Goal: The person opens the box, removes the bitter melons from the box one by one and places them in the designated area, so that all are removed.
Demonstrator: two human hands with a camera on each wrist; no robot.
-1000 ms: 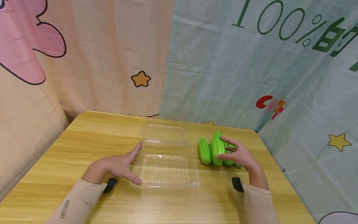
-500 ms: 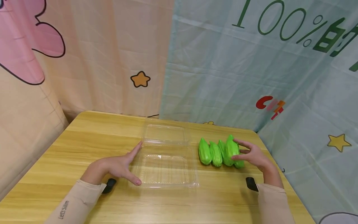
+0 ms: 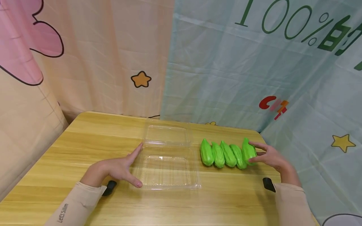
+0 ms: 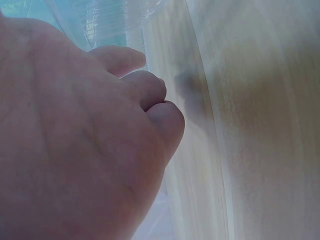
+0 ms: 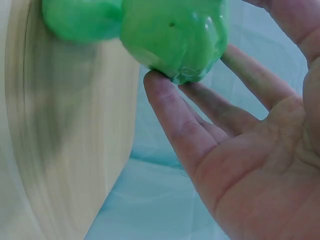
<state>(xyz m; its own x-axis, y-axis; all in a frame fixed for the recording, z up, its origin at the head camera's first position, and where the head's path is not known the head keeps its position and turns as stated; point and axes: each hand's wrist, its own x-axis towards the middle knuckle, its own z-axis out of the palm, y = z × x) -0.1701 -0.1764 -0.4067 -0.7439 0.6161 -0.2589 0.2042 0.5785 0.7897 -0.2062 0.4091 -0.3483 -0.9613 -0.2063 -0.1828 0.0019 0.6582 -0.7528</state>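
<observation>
Between the thumb and fingers of my right hand (image 3: 270, 156) is a shiny green ribbed gourd (image 3: 249, 151), pinched at the right end of a row. In the right wrist view this gourd (image 5: 175, 37) stands off the table, with fingertips against its lower end. To its left lie several similar gourds (image 3: 228, 154), side by side. My left hand (image 3: 120, 169), thumb and fingers spread, is at the left edge of an open clear plastic clamshell box (image 3: 167, 188). In the left wrist view, part of the box (image 4: 120, 20) shows past the left hand's fingers (image 4: 145, 90).
The wooden table (image 3: 175, 208) bears all these things. Its back edge meets hanging printed curtains (image 3: 209, 78). The box's lid (image 3: 167, 133) lies folded back towards the curtain.
My right hand has carried the gourd rightwards, from over the row to its right end, uncovering the gourds that were behind it. My left hand has stayed beside the box.
</observation>
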